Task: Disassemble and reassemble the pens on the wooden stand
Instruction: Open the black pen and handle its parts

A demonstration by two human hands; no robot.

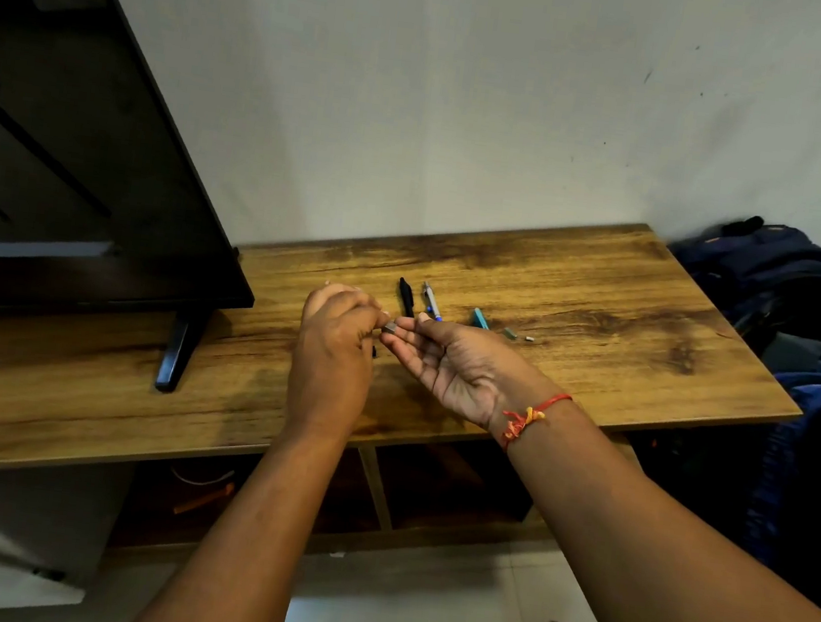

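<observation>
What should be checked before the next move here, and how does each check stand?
1. Grip of the right hand pinching the small grey part: ok.
2. Grip of the left hand on a dark part, mostly hidden: ok.
3. Those two parts lined up to join: cannot tell.
4. The black pen and silver-blue pen lie on the wooden stand, away from its edge: ok.
5. The teal piece, greenish piece and tiny white piece lie loose on the stand, in view: ok.

A black television fills the upper left of the frame, its foot at centre left. Dark blue bags pile at the right edge, below a white wall. Pale floor tiles run along the bottom.
</observation>
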